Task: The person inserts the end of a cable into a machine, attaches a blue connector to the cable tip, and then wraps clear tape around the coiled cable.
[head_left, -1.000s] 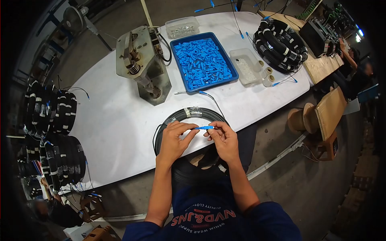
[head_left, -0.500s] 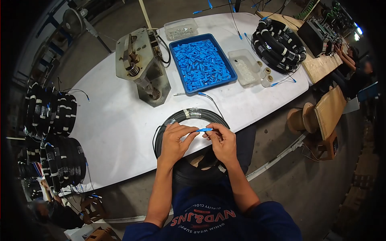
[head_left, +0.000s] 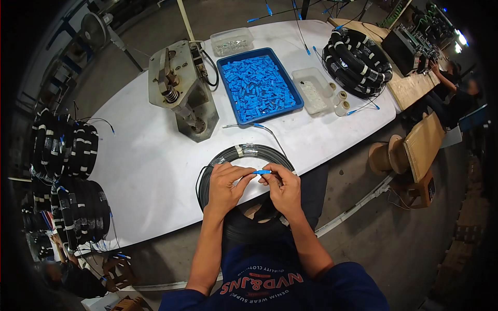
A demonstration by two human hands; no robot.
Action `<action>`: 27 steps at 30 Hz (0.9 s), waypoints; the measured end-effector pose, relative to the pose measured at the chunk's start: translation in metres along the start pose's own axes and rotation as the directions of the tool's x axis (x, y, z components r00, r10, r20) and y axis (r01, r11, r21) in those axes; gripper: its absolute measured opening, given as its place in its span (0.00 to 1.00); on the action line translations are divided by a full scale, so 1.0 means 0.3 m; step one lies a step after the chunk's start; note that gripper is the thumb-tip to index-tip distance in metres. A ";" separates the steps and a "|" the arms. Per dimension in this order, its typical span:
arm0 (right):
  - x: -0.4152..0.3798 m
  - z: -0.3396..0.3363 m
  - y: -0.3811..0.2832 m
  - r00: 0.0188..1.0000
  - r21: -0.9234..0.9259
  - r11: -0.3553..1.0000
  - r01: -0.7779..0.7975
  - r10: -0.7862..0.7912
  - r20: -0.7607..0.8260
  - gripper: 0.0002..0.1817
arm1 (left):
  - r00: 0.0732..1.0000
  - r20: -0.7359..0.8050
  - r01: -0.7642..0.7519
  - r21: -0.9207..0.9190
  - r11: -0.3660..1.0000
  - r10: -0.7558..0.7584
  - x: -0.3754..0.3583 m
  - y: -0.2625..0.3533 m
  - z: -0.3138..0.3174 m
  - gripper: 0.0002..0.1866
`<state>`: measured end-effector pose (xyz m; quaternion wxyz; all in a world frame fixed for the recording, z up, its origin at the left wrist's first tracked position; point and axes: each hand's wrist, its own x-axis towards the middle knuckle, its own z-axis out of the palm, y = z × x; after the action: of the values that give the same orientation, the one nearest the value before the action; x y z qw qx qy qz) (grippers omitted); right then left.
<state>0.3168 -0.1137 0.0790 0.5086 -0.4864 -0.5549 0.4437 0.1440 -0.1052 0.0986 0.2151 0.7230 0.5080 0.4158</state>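
Between my two hands is a small blue fibre-optic connector (head_left: 263, 172), held roughly level above the front of the table. My left hand (head_left: 227, 185) pinches its left end with thumb and forefinger. At the other end, the fingertips of my right hand (head_left: 283, 187) grip it, partly hiding that end. Under and behind my hands lies a coil of black cable (head_left: 249, 150), bound with tape. One cable end with a blue connector (head_left: 257, 125) rests on the table behind the coil. More black cable (head_left: 244, 228) sits on my lap.
A blue tray (head_left: 237, 117) full of small blue parts stands mid-table. Clear plastic boxes (head_left: 232, 47) lie behind and right of it. A metal press (head_left: 187, 98) stands to the left. Cable coils (head_left: 358, 62) are at the back right, and more (head_left: 83, 207) at the left edge. Two co-workers sit nearby.
The blue connector has shifted slightly within my fingers, and more of its middle shows. My right fingers have closed in a little. The whole view has moved slightly.
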 end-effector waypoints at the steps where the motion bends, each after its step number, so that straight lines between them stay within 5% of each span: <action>1: -0.004 0.001 0.005 1.000 0.000 1.000 0.011 -0.011 -0.008 0.06 | 1.000 -0.003 -0.020 0.007 1.000 0.020 0.001 0.000 0.002 0.06; 6: -0.008 0.002 -0.002 1.000 0.038 0.999 -0.007 0.007 -0.006 0.06 | 0.999 0.015 0.029 -0.070 0.997 -0.028 -0.006 -0.005 0.004 0.06; 8: -0.006 0.005 -0.001 0.992 0.386 0.914 -0.126 0.108 0.067 0.07 | 0.998 0.011 0.066 -0.111 0.992 -0.065 -0.012 -0.014 0.015 0.06; 10: 0.003 0.007 -0.005 0.994 0.477 0.873 -0.105 0.071 0.088 0.08 | 0.985 0.010 0.163 -0.354 0.921 -0.170 -0.022 -0.025 0.046 0.06; 12: 0.007 0.013 -0.009 0.994 0.565 0.820 -0.089 0.037 0.103 0.09 | 0.979 0.021 0.192 -0.411 0.891 -0.201 -0.029 -0.036 0.068 0.07; 14: 0.008 0.019 -0.015 0.999 0.421 0.906 0.039 -0.048 0.009 0.09 | 0.972 0.039 0.223 -0.469 0.855 -0.233 -0.036 -0.048 0.075 0.07; 18: 0.008 0.024 -0.010 1.000 0.380 0.925 0.023 -0.023 -0.004 0.10 | 0.973 0.074 0.229 -0.443 0.867 -0.219 -0.041 -0.056 0.077 0.07; 20: 0.027 0.005 0.012 0.999 0.109 0.994 0.017 -0.021 0.036 0.13 | 0.974 0.065 0.225 -0.425 0.877 -0.218 -0.033 -0.070 0.083 0.08; 21: 0.042 -0.001 0.032 0.999 0.107 0.994 0.019 -0.024 0.038 0.13 | 0.994 -0.001 0.108 -0.273 0.956 -0.112 -0.020 -0.099 0.095 0.08; 23: 0.073 -0.009 0.089 0.972 -0.506 0.841 0.193 -0.236 -0.022 0.21 | 0.998 -0.056 -0.010 -0.107 0.994 0.004 0.008 -0.163 0.119 0.08; 24: 0.084 -0.013 0.118 0.977 -0.616 0.775 0.143 -0.212 -0.039 0.32 | 0.999 -0.044 -0.009 -0.065 0.998 0.006 0.026 -0.203 0.128 0.08; 27: 0.095 -0.014 0.250 0.995 -0.772 0.636 -0.002 -0.075 -0.064 0.41 | 0.998 -0.057 0.006 -0.033 0.999 -0.008 0.053 -0.265 0.144 0.08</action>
<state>0.3275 -0.0755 0.0091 0.2859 -0.6648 -0.6774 0.1321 0.1373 -0.0547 0.0222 0.2139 0.7053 0.5095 0.4441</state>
